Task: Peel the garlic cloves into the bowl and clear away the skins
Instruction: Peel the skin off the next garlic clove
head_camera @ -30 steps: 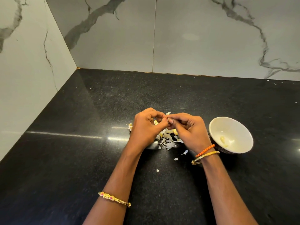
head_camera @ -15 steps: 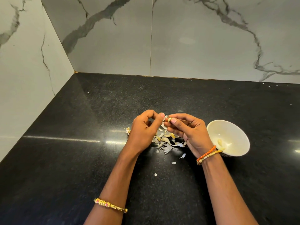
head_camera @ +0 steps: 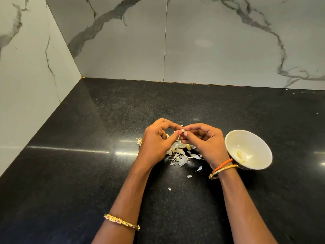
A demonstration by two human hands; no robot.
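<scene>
My left hand [head_camera: 158,140] and my right hand [head_camera: 205,143] meet fingertip to fingertip above the black counter, both pinching one small garlic clove [head_camera: 182,130] between them. Below the hands lies a heap of pale garlic skins and cloves [head_camera: 181,154]. A white bowl [head_camera: 262,143] stands just right of my right wrist, with a peeled clove [head_camera: 240,155] or two inside. The hands hide most of the pinched clove.
Loose skin flakes [head_camera: 189,176] lie scattered on the counter [head_camera: 88,173] toward me, and one scrap [head_camera: 139,140] sits left of my left hand. Marble walls [head_camera: 193,50] close off the back and the left side.
My hands came slightly apart half a second ago and have closed together again on the clove. The view has shifted a little; the bowl and skins have stayed put.
</scene>
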